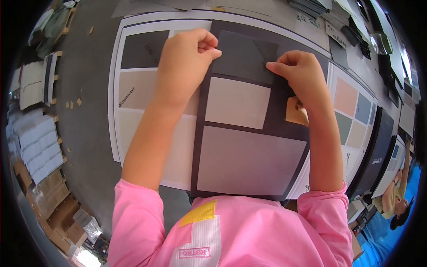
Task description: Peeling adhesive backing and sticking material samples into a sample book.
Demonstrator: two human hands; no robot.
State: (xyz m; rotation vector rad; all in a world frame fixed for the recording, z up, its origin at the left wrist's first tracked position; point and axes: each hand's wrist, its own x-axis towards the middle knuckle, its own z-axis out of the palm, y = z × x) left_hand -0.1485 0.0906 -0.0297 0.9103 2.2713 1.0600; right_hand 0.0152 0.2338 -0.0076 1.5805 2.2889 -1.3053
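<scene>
A black board [275,120] lies before me, with a beige panel [238,102] in its middle and a larger grey panel [249,162] nearest my body. At its far part is a dark grey rectangular sheet [242,55] with faint writing. My left hand [189,51] is closed in a pinch at the sheet's left edge. On the opposite edge, the thumb and forefinger of my right hand [300,73] pinch too. A small tan square pad [294,112] sits under the right hand's curled lower fingers, apparently tucked in them.
A white sample board [131,127] with dark and pale panels extends under my left forearm. Right of me is another board [347,95] with coloured squares, then a black case [378,149]. Stacked boxes [38,142] stand on the floor at left. Another person [393,198] is at far right.
</scene>
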